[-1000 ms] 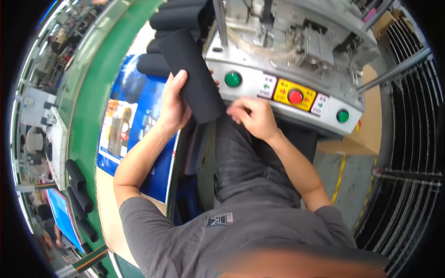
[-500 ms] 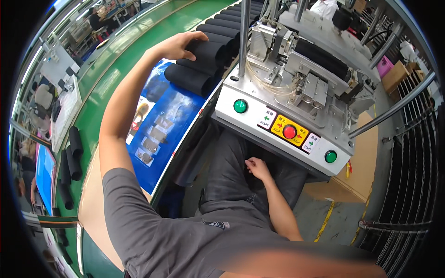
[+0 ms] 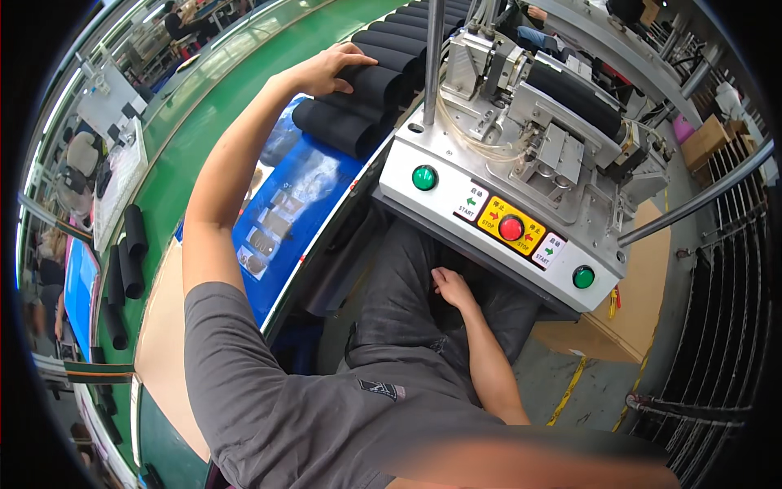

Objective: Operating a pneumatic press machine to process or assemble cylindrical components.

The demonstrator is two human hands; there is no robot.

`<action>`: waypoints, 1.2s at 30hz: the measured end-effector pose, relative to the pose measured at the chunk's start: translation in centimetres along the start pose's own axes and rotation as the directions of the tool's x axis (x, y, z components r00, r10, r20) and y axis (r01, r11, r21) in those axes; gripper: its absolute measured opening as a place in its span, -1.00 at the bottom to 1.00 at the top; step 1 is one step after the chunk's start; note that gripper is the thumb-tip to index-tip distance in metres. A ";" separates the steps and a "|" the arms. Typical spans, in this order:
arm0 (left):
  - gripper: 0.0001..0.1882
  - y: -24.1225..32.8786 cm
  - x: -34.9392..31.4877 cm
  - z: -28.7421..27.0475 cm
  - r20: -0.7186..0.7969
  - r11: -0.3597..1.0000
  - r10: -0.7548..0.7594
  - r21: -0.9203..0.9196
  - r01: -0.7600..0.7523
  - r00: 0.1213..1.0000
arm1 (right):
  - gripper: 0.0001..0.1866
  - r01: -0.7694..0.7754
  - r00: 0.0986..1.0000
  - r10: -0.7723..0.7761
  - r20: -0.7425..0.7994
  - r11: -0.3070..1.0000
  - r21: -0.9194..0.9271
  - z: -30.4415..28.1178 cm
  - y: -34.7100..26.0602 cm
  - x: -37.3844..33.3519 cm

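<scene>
My left hand [image 3: 332, 70] reaches out over a row of black cylindrical sleeves at the far left of the machine. Its fingers are spread, with fingertips and thumb touching the second sleeve [image 3: 368, 86]. In front of that one lies the nearest black sleeve [image 3: 332, 126], on a blue printed sheet [image 3: 297, 191]. Over my lap, below the machine's front edge, my right hand [image 3: 453, 288] rests with its fingers loosely curled and nothing visible in it. A metal bench machine [image 3: 497, 204] carries a black roller or sleeve [image 3: 574, 99] across its top.
Green start buttons [image 3: 424, 178] and a red stop button [image 3: 511, 228] line the machine's front. Metal posts [image 3: 434, 65] rise from its corners. A green conveyor belt [image 3: 187, 155] curves along the left, with more black sleeves [image 3: 129, 265] lying beyond. Cardboard [image 3: 627, 318] and a wire rack stand right.
My view has tilted slightly. My left hand has shifted a little along the sleeves, still spread. My right hand stays over my lap. Behind the machine, a person in blue trousers now shows.
</scene>
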State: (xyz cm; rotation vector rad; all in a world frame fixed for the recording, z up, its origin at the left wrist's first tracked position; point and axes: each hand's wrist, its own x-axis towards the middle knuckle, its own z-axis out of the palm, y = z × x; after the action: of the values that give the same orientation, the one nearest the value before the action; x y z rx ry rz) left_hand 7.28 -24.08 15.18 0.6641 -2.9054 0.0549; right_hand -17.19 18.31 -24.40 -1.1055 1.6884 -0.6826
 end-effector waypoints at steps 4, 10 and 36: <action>-0.10 0.7 -2.9 1.3 -0.146 1.000 -0.002 0.027 0.006 0.989 | -0.56 -0.017 1.000 0.017 0.005 0.999 -0.031 -0.2 -0.9 -0.6; -0.18 -3.6 -13.9 1.2 -0.484 0.927 -0.309 0.038 0.373 0.819 | -0.55 -0.011 1.000 0.011 0.021 1.000 -0.018 0.1 1.8 -0.1; -0.19 2.8 -29.7 -9.4 -0.417 0.688 -0.706 -0.598 0.411 0.573 | -0.68 0.597 0.768 -0.567 -0.298 0.802 0.012 -2.8 -17.6 -9.6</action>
State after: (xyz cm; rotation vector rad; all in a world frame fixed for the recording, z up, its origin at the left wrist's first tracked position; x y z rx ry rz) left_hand 33.86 -8.11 19.56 1.1969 -1.8326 -0.3851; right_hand -12.36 19.22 -4.76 -1.5328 1.5014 -1.3692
